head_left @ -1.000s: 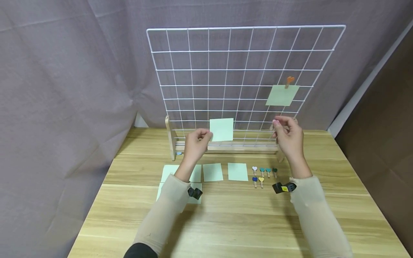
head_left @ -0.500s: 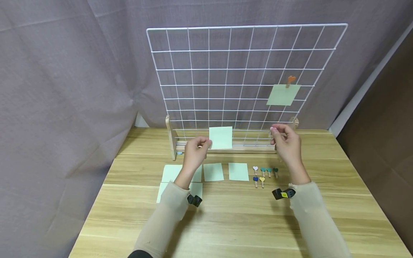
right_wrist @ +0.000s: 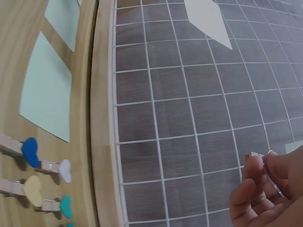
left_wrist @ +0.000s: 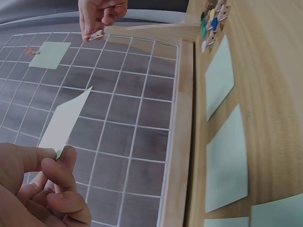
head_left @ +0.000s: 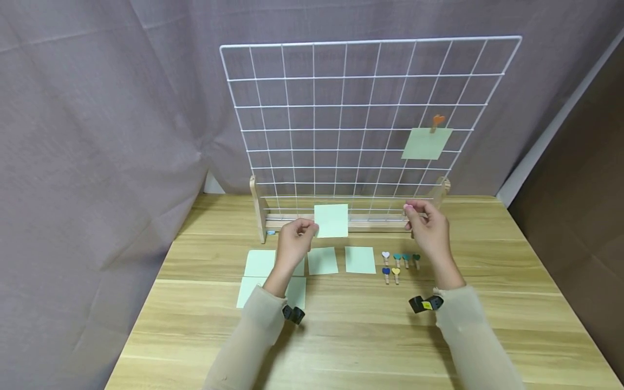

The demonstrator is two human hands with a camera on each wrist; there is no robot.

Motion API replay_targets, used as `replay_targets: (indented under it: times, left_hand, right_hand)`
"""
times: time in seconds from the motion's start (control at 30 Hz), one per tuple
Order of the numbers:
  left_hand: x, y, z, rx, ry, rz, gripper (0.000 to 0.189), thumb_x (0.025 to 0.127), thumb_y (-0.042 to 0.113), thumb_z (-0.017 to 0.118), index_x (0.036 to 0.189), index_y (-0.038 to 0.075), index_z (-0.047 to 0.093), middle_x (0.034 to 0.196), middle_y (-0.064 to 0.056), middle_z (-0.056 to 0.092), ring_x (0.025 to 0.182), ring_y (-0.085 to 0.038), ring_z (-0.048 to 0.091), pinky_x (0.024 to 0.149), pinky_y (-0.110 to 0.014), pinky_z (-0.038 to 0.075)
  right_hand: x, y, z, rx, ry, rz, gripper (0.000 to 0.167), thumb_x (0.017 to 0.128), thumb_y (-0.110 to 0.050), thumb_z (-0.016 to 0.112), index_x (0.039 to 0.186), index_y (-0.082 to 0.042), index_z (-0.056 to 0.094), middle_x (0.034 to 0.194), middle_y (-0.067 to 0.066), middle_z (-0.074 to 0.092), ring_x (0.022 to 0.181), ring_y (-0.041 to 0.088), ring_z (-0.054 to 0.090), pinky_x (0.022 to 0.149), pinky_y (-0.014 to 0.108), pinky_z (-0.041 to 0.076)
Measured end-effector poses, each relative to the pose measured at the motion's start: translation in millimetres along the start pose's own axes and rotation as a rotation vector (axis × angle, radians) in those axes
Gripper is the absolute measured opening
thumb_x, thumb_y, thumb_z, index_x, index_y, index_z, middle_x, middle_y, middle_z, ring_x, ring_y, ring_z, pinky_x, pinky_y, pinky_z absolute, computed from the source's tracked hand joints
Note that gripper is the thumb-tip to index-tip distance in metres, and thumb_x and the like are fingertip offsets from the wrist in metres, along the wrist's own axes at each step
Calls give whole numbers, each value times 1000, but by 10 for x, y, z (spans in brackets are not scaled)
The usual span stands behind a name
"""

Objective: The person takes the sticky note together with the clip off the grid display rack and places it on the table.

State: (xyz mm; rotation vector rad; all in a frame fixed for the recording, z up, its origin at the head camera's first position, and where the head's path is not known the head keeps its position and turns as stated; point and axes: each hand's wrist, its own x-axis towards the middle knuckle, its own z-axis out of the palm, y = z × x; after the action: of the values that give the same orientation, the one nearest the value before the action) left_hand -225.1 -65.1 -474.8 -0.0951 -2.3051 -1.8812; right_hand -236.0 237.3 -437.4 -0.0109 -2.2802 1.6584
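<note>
My left hand (head_left: pixel 294 244) pinches a pale green square of paper (head_left: pixel 331 221) by its lower left corner, in front of the lower part of a white wire grid (head_left: pixel 314 130). Between thumb and fingers of my right hand (head_left: pixel 429 230) is a small wooden clothespin (left_wrist: pixel 96 35) with a pink top, held before the grid's lower right. Higher on the grid's right side, a clothespin with an orange heart (head_left: pixel 438 120) fastens another pale green paper (head_left: pixel 426 144). Both hands are apart from the grid in the head view.
Several green papers (head_left: pixel 360 260) lie on the wooden table (head_left: pixel 361 341), some partly behind my left forearm. Right of them lie several heart clothespins, including a yellow one (head_left: pixel 396 272) and a blue one (right_wrist: pixel 29 152). Wooden feet (head_left: pixel 258 211) support the grid; a grey cloth (head_left: pixel 122 135) hangs behind.
Both hands have moved down and nearer to me, the left with its paper and the right with its clothespin. The paper clipped on the grid stays where it was.
</note>
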Motion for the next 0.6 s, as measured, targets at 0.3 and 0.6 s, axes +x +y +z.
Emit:
replay_targets:
  times: [0.3,0.6]
  left_hand:
    - [-79,-118,16,16,-3,-35,17,101,12,68,103,-2,77,83,-8,70,51,-8,52,47,-18,44]
    - [-148,-239,20,13,-14,-34,16,100,11,68,103,-3,77,83,-8,70,54,-9,55,49,-19,46]
  right_hand:
    - [-124,178,0,-23,-6,19,29,107,-14,62,128,6,65,99,-3,62,63,2,60,49,15,45]
    - [-210,364,-11,-30,-18,32,33,108,-17,62,132,6,62,101,-2,62,66,8,62,49,17,45]
